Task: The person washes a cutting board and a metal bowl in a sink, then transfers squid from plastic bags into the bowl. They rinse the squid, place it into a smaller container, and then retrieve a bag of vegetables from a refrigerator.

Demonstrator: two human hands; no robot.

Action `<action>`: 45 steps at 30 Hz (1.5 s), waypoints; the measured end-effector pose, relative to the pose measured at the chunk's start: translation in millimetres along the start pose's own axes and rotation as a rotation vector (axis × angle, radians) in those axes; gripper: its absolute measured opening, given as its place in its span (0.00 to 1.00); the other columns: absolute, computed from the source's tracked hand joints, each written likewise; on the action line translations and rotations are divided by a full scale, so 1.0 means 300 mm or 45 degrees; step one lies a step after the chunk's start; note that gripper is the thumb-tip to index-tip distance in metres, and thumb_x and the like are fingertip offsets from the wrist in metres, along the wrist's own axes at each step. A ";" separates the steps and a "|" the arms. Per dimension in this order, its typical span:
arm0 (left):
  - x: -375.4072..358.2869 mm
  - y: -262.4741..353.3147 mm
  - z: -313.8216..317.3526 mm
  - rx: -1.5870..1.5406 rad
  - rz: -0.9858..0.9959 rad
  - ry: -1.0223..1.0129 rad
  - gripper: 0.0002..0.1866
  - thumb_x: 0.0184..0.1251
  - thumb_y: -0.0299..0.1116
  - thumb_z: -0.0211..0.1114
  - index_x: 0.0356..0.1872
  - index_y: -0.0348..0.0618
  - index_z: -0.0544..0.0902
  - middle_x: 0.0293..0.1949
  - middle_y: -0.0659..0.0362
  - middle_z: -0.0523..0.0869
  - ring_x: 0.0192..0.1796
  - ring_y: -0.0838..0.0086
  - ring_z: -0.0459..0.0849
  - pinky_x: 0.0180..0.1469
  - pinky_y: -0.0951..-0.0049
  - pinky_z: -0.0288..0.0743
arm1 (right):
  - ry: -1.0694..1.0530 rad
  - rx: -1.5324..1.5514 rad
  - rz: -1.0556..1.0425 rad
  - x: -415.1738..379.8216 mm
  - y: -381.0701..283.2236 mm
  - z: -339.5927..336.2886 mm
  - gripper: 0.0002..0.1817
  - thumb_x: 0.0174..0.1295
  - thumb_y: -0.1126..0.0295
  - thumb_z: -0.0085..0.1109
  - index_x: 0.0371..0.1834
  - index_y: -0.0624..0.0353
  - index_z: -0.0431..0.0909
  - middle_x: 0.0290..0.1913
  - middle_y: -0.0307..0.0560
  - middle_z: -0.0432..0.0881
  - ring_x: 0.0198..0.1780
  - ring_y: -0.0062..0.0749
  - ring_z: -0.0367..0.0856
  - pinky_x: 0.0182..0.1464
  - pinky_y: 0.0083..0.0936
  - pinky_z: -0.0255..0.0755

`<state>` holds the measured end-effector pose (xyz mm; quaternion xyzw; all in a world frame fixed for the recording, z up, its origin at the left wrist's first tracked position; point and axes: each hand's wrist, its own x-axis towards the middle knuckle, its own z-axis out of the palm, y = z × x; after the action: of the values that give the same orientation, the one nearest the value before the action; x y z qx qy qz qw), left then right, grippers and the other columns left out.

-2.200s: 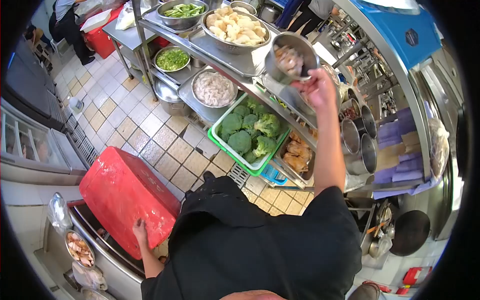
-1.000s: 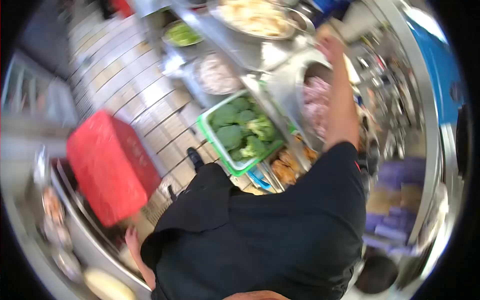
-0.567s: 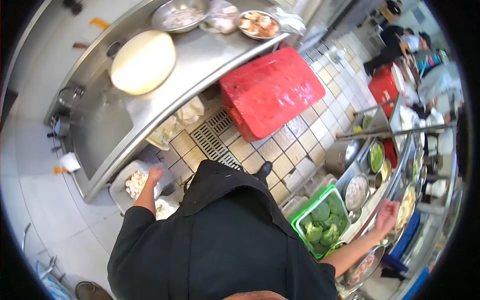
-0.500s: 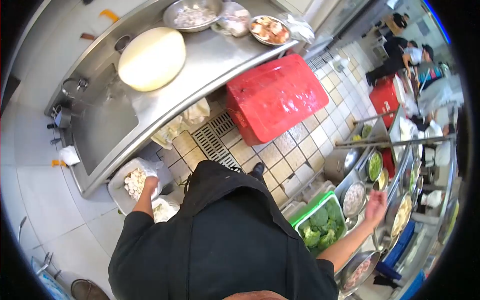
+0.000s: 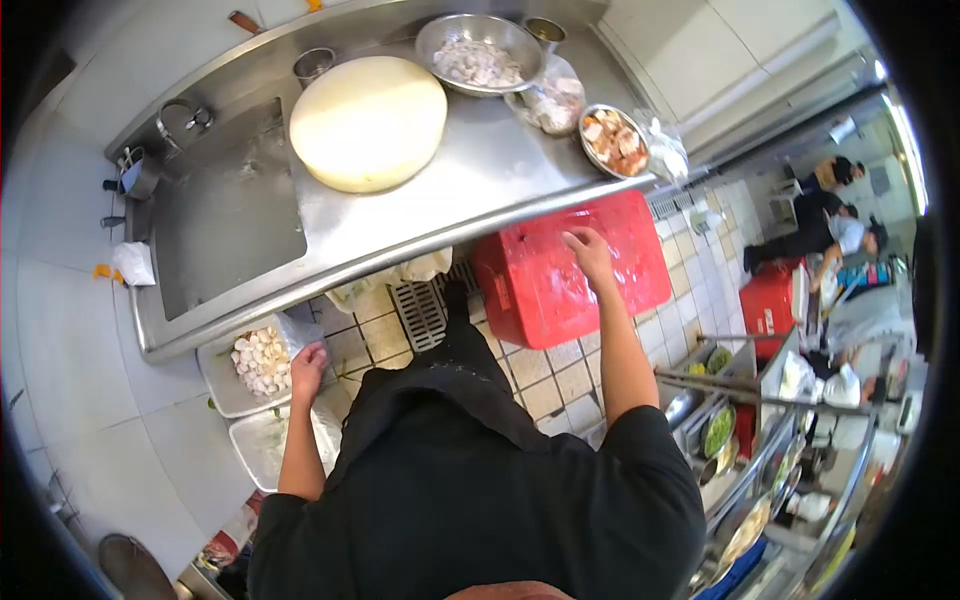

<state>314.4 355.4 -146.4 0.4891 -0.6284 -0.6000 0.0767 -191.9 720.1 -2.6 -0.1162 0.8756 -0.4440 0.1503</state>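
My left hand [image 5: 308, 368] is beside a white bin of pale, rounded pieces [image 5: 262, 362], near the edge of its clear plastic liner [image 5: 298, 332]. Its fingers are loosely curled, and nothing shows in them. Over the red lidded box [image 5: 630, 255] hangs my right hand [image 5: 588, 250], its thumb and fingers apart and holding nothing. Above the box is a steel counter [image 5: 490, 165] bearing a large round pale board [image 5: 368, 124], a metal bowl of pale pieces [image 5: 480, 62], a plastic bag of food [image 5: 552, 98] and a smaller bowl of reddish pieces [image 5: 614, 142].
A sink [image 5: 232, 225] with a faucet [image 5: 185, 118] adjoins the counter at left. Another bin [image 5: 262, 450] stands below the first. A floor grate [image 5: 418, 312] lies near my feet. Shelves with food pans [image 5: 718, 430] run along the right. Several people [image 5: 825, 230] are farther back.
The view has turned and shifted toward the counter. My right hand has moved from beside the food pans to over the red box. My left hand has come away from the pale pieces.
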 end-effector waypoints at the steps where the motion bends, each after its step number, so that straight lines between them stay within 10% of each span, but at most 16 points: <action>1: 0.020 0.017 0.015 0.008 0.066 0.032 0.18 0.69 0.33 0.60 0.57 0.38 0.78 0.43 0.60 0.84 0.41 0.76 0.82 0.42 0.76 0.75 | 0.003 -0.084 -0.063 0.084 -0.054 0.038 0.22 0.59 0.60 0.65 0.50 0.66 0.79 0.45 0.53 0.84 0.44 0.36 0.82 0.48 0.28 0.74; 7: 0.035 0.481 0.239 0.179 0.409 0.345 0.14 0.67 0.33 0.63 0.48 0.37 0.82 0.41 0.54 0.88 0.43 0.72 0.85 0.48 0.72 0.78 | 0.038 -0.527 -0.356 0.541 -0.043 0.248 0.33 0.56 0.55 0.65 0.62 0.64 0.71 0.65 0.64 0.70 0.67 0.56 0.67 0.67 0.42 0.62; 12: 0.241 0.762 0.592 0.461 0.687 0.036 0.15 0.61 0.32 0.65 0.47 0.38 0.82 0.45 0.48 0.83 0.49 0.58 0.82 0.54 0.63 0.76 | 0.239 -1.162 -0.208 0.579 -0.123 0.579 0.41 0.63 0.42 0.50 0.73 0.58 0.59 0.75 0.64 0.52 0.75 0.66 0.45 0.73 0.60 0.42; 15: 0.329 0.763 0.662 0.667 0.724 -0.091 0.13 0.61 0.38 0.65 0.40 0.39 0.83 0.40 0.50 0.82 0.49 0.55 0.80 0.54 0.61 0.73 | -0.108 -1.033 -0.767 0.555 -0.212 0.741 0.42 0.65 0.40 0.46 0.75 0.57 0.55 0.76 0.64 0.48 0.77 0.66 0.40 0.73 0.62 0.34; 17: 0.364 0.744 0.588 0.874 0.695 -0.150 0.13 0.61 0.41 0.65 0.36 0.41 0.84 0.37 0.51 0.82 0.48 0.56 0.79 0.53 0.60 0.74 | -0.193 -0.915 -0.881 0.510 -0.256 0.825 0.41 0.65 0.41 0.46 0.75 0.56 0.56 0.76 0.64 0.49 0.76 0.67 0.41 0.74 0.62 0.33; 28: 0.610 0.313 -0.516 0.782 -0.399 1.223 0.15 0.60 0.44 0.61 0.36 0.46 0.86 0.38 0.50 0.87 0.46 0.51 0.83 0.50 0.55 0.76 | -0.142 -1.132 -0.649 0.471 -0.324 0.914 0.37 0.67 0.47 0.46 0.73 0.61 0.58 0.77 0.61 0.49 0.77 0.62 0.41 0.73 0.61 0.35; 31: 0.833 0.353 -0.590 0.973 -0.120 1.120 0.12 0.58 0.41 0.64 0.36 0.46 0.86 0.41 0.52 0.87 0.47 0.51 0.83 0.50 0.56 0.77 | 0.018 -1.131 -0.440 0.447 -0.299 1.021 0.36 0.71 0.48 0.37 0.74 0.61 0.53 0.77 0.60 0.48 0.77 0.61 0.41 0.73 0.60 0.35; 36: 1.290 0.400 -0.368 0.420 -0.043 0.075 0.27 0.59 0.44 0.66 0.58 0.43 0.78 0.61 0.45 0.76 0.66 0.54 0.70 0.68 0.62 0.64 | 0.192 -0.930 -0.259 0.385 -0.387 1.137 0.42 0.68 0.43 0.39 0.74 0.66 0.49 0.76 0.66 0.48 0.77 0.60 0.40 0.73 0.60 0.34; 39: 1.402 0.366 -0.279 0.788 0.125 0.163 0.31 0.57 0.43 0.68 0.61 0.40 0.75 0.61 0.41 0.75 0.58 0.52 0.78 0.62 0.59 0.70 | 0.255 -1.061 -0.334 0.379 -0.348 1.140 0.40 0.67 0.43 0.38 0.72 0.66 0.54 0.73 0.65 0.54 0.75 0.57 0.46 0.72 0.54 0.39; 45: 1.591 0.026 -0.362 0.992 -0.305 -0.047 0.33 0.65 0.48 0.58 0.69 0.48 0.67 0.72 0.49 0.64 0.76 0.56 0.55 0.76 0.50 0.43 | 0.076 -1.050 -0.297 0.372 -0.373 1.133 0.38 0.65 0.43 0.43 0.69 0.63 0.62 0.69 0.62 0.63 0.72 0.56 0.53 0.73 0.52 0.41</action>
<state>141.2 -57.1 -344.8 0.5403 -0.7485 -0.3306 -0.1960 -163.1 365.1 -120.0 -0.2518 0.9648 -0.0740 0.0147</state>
